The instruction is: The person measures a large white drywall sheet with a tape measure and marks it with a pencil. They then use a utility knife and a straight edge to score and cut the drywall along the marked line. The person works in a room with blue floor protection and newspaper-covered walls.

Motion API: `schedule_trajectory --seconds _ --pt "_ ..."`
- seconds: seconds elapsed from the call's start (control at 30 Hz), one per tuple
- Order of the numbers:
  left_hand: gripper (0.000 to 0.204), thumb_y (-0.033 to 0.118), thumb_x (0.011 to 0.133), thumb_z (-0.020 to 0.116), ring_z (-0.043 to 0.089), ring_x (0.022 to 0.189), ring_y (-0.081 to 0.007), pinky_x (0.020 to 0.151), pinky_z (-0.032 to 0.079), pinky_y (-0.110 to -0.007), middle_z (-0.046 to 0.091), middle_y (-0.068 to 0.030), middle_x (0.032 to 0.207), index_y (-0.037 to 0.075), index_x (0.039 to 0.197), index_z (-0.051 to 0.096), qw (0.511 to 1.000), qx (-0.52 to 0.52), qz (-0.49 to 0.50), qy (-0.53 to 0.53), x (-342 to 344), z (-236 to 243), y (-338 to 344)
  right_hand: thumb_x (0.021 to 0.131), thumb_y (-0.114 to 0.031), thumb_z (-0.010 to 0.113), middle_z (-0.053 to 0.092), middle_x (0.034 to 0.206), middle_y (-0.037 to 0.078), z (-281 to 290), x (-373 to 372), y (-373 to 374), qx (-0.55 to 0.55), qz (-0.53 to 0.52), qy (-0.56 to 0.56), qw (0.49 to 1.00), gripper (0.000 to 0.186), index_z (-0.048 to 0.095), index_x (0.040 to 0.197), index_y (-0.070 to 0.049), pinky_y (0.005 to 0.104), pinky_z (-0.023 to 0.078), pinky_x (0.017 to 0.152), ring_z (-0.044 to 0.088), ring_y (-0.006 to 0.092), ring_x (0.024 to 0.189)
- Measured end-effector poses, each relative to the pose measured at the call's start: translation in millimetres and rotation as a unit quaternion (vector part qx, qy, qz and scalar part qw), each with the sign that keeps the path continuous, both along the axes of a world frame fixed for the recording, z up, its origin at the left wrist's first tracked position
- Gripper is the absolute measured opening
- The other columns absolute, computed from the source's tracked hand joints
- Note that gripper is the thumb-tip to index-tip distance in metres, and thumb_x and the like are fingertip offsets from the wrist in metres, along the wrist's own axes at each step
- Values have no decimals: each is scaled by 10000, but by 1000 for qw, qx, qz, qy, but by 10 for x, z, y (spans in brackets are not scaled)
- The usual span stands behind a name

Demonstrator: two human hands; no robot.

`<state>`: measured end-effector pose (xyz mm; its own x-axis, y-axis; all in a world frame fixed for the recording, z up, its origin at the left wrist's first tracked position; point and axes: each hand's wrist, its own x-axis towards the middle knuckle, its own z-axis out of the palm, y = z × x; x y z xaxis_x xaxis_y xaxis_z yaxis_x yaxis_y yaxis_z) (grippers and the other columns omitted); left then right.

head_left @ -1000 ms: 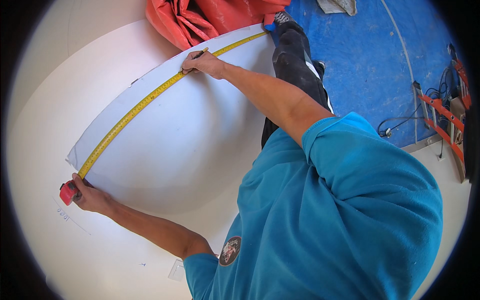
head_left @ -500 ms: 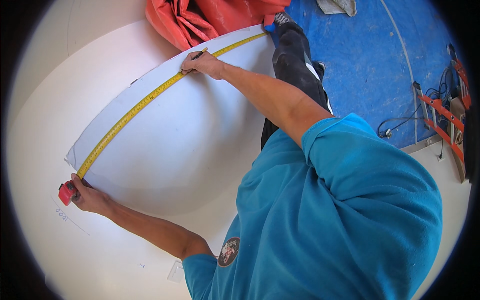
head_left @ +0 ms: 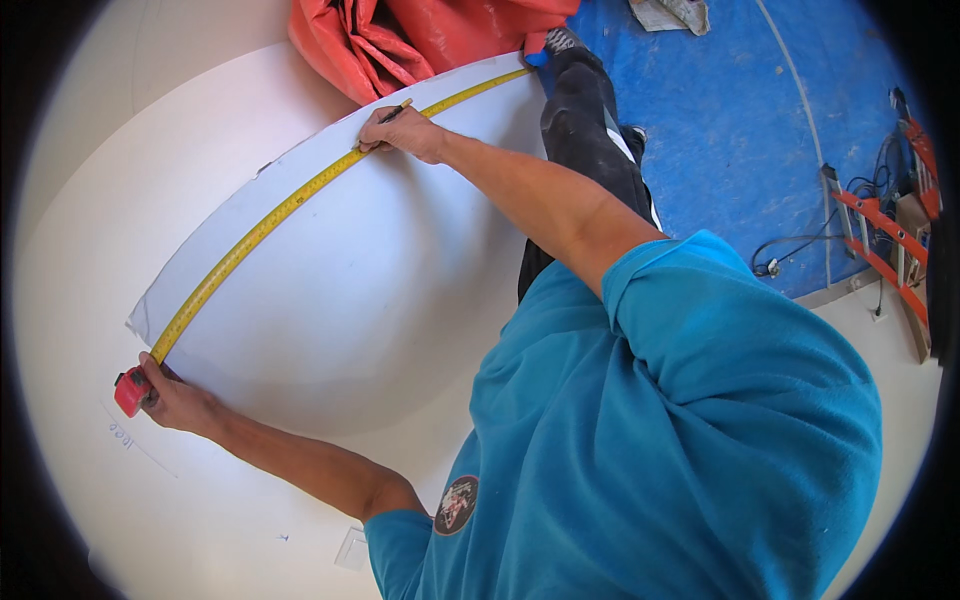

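Note:
A large white board point(head_left: 290, 290) fills the left middle of the picture, its edges bowed by the lens. Along it, near its upper-left edge, runs the yellow blade of a tape measure point(head_left: 255, 238). My left hand point(head_left: 185, 402) is closed round the red tape measure case point(head_left: 131, 391) at the board's lower-left corner. Farther up, my right hand point(head_left: 402, 133) pinches a slim pencil point(head_left: 397, 110), with the fingers resting at the tape blade. The tape's far end lies by my shoe point(head_left: 562, 40); how it is fixed there I cannot make out.
Crumpled red sheeting point(head_left: 420, 45) lies beyond the board. Blue sheeting point(head_left: 730, 140) covers the floor on the right, with a greyish scrap point(head_left: 672, 14) on it. At far right are an orange ladder point(head_left: 880, 235) and a black cable point(head_left: 800, 240). A white wall plate point(head_left: 352, 548) sits low.
Both hands keep their places on the tape and board. The whole view has shifted very slightly.

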<state>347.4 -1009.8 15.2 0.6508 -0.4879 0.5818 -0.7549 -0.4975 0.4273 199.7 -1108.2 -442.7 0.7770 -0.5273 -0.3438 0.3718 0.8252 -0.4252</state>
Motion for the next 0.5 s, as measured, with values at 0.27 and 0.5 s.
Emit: schedule_trajectory --seconds 0.27,0.5 --pt "343 206 978 807 656 874 -170 830 548 -323 711 -121 1017 -100 1006 657 1000 3 11 -9 46 8 33 867 -206 805 751 901 47 35 -9 10 18 -10 5 1000 149 721 899 -86 273 527 800 692 136 870" --pt "412 243 983 811 660 976 -201 906 549 -327 697 -144 1109 -95 1137 632 999 21 20 13 -60 2 -25 955 -313 752 739 1077 26 -81 -258 -109 35 54 41 997 220 713 1036 -112 404 536 909 672 138 1089"
